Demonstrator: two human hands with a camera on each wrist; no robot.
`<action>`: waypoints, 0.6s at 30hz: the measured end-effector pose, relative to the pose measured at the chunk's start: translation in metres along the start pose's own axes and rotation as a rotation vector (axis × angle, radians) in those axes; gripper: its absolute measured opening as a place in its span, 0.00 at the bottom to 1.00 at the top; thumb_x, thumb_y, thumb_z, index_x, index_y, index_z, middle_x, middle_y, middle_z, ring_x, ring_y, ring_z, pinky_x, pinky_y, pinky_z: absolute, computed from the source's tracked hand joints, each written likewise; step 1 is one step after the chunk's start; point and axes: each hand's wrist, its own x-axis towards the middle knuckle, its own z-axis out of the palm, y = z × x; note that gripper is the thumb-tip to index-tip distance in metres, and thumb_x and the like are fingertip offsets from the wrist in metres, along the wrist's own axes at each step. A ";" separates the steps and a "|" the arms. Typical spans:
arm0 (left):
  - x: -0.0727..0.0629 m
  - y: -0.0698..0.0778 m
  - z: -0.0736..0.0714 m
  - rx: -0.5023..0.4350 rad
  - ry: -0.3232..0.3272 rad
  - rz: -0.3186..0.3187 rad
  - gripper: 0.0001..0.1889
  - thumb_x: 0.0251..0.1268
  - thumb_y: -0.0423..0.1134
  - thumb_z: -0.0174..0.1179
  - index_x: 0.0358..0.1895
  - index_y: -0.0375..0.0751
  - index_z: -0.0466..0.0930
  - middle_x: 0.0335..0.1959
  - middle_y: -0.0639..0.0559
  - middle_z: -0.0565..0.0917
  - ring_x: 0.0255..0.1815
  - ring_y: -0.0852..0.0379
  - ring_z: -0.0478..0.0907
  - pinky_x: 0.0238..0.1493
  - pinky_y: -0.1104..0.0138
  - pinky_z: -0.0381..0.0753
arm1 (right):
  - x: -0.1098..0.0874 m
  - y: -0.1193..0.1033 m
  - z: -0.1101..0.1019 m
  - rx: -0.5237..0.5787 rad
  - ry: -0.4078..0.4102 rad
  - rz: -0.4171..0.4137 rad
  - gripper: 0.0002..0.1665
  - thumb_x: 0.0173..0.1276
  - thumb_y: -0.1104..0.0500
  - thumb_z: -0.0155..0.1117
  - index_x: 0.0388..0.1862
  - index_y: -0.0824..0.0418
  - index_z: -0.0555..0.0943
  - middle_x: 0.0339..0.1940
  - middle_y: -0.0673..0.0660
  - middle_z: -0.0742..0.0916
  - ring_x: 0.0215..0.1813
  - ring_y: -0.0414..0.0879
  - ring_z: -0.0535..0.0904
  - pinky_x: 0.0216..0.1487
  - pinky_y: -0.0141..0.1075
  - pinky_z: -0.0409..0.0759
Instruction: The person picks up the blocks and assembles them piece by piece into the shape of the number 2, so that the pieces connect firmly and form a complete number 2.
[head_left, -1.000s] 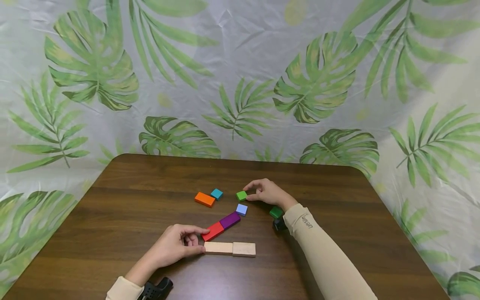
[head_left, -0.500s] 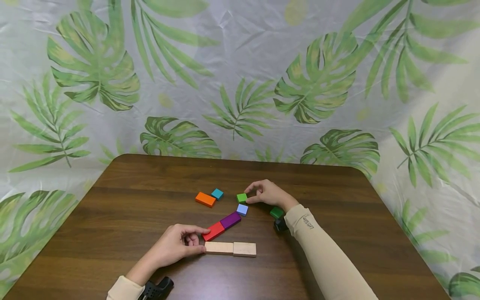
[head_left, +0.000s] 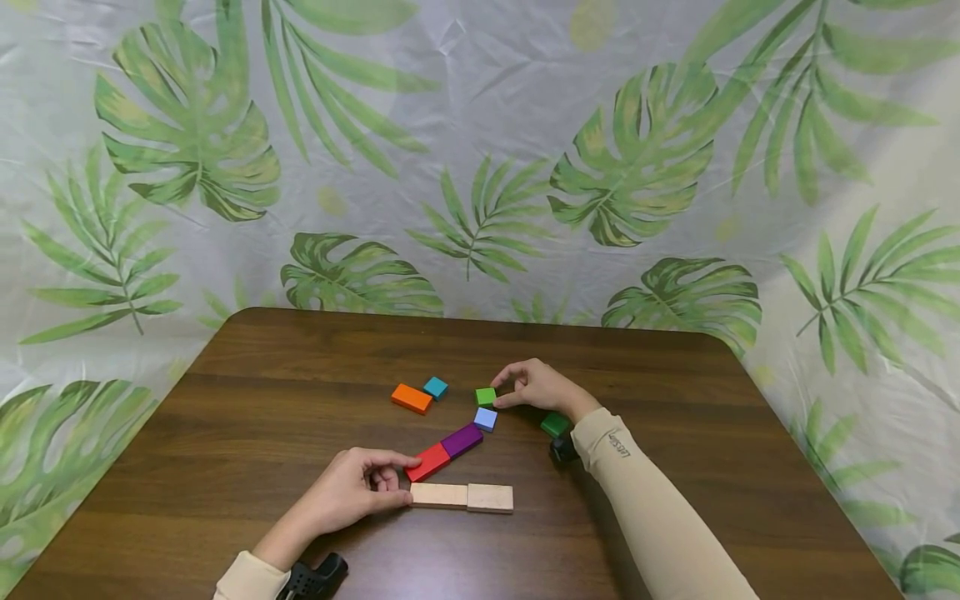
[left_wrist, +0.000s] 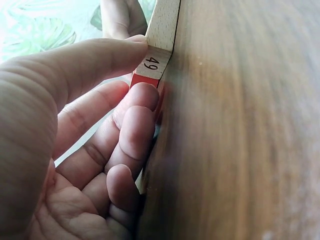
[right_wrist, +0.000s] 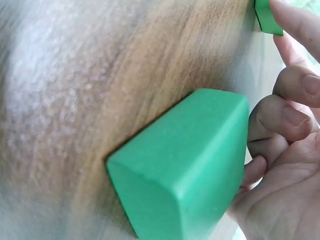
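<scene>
My left hand (head_left: 348, 492) has its index fingertip on a red block (head_left: 427, 463) and its thumb at the left end of a plain wooden block (head_left: 438, 497). In the left wrist view that wooden block's end (left_wrist: 151, 61) bears the number 49, and the other fingers are bent below it. Farther up the table, my right hand (head_left: 536, 387) pinches a small light green block (head_left: 486, 397) between thumb and index finger. Just in front of it lies a light blue block (head_left: 485, 419), at the far end of a purple block (head_left: 462, 441) that meets the red one.
A dark green block (head_left: 555, 424) sits beneath my right wrist, large in the right wrist view. Another plain wooden block (head_left: 491, 498) adjoins the first. An orange block (head_left: 412, 398) and a teal block (head_left: 436, 387) lie on the table (head_left: 247, 433) at the left rear.
My right hand has brought the light green block slightly nearer the light blue one and turned it a little straighter. My left hand stays where it was.
</scene>
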 end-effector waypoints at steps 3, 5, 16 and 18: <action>0.000 0.000 0.000 -0.001 -0.002 -0.004 0.21 0.60 0.43 0.80 0.57 0.45 0.92 0.27 0.59 0.84 0.26 0.68 0.75 0.29 0.73 0.74 | 0.001 0.001 0.000 0.001 -0.005 0.010 0.19 0.69 0.56 0.79 0.56 0.61 0.88 0.14 0.45 0.68 0.20 0.40 0.59 0.30 0.33 0.64; 0.000 -0.001 0.000 -0.001 -0.003 -0.007 0.21 0.60 0.43 0.80 0.57 0.45 0.92 0.27 0.59 0.84 0.26 0.68 0.75 0.29 0.73 0.74 | 0.001 0.002 0.000 0.004 -0.006 0.020 0.19 0.69 0.56 0.79 0.56 0.61 0.88 0.14 0.45 0.68 0.20 0.40 0.60 0.30 0.33 0.64; 0.000 -0.001 0.000 -0.004 0.000 0.000 0.21 0.60 0.42 0.80 0.57 0.44 0.91 0.27 0.59 0.83 0.26 0.68 0.74 0.28 0.74 0.74 | 0.002 0.004 0.000 0.010 -0.007 0.021 0.19 0.68 0.57 0.80 0.55 0.61 0.88 0.14 0.45 0.67 0.20 0.40 0.59 0.30 0.32 0.64; 0.000 0.000 0.000 -0.005 -0.001 0.002 0.21 0.60 0.42 0.80 0.57 0.44 0.91 0.27 0.59 0.83 0.26 0.68 0.74 0.28 0.74 0.73 | 0.002 0.003 0.000 0.013 -0.006 0.024 0.19 0.68 0.57 0.80 0.54 0.61 0.88 0.14 0.45 0.67 0.20 0.40 0.59 0.30 0.32 0.64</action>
